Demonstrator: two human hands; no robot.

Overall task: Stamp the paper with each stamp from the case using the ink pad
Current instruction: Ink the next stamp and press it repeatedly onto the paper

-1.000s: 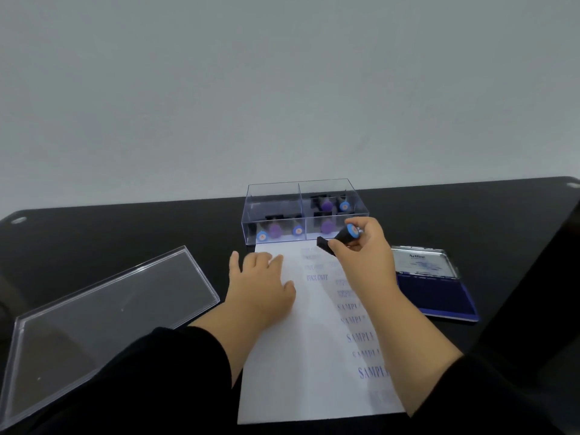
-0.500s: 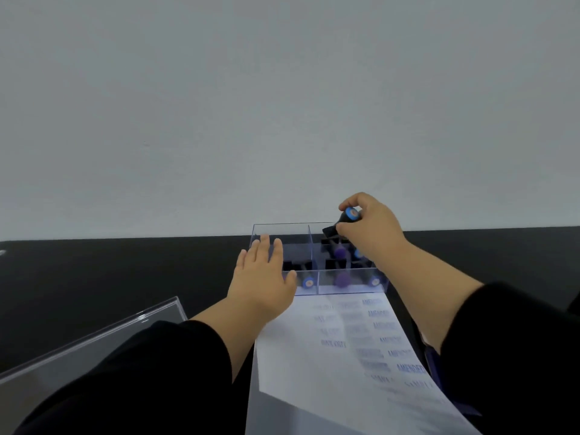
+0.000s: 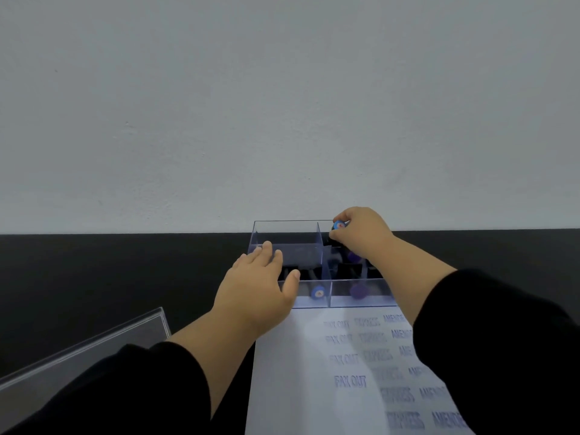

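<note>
- Right hand over the far right compartment of the clear plastic divided case, fingers curled round a black stamp with a round blue cap.
- Left hand flat and relaxed, fingers straight, resting on the near left corner of the case, thumb against its front wall.
- Inside the case, lying down: another blue-capped stamp in the near left compartment, a purple-capped stamp in the near right one.
- White sheet of paper just in front of the case on the black table, printed with rows of blurred blue marks, "FAX OUT" legible.
- Clear plastic lid at lower left, apart from the case.
</note>
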